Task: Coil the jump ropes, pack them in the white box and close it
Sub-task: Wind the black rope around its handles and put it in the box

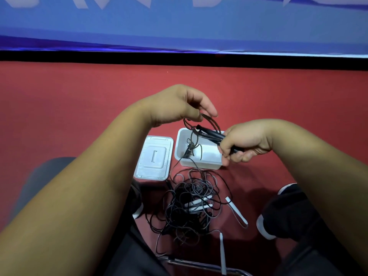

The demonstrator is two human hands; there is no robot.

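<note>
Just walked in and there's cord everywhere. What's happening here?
A person is mid-coil: the right hand grips a jump rope's black handles while the left hand pinches a loop of its cord above the open white box. The lid lies beside the box on the red floor. More ropes lie tangled nearby, not yet packed.

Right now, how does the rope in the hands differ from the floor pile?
The held rope hangs over the white box, black handles gripped by the right hand, a loop pinched by the left hand; the floor pile lies untouched. The held rope makes a few loops; the floor pile is a wide tangle. The floor pile shows white handles; the held rope's are black. Both are thin dark cord.
</note>
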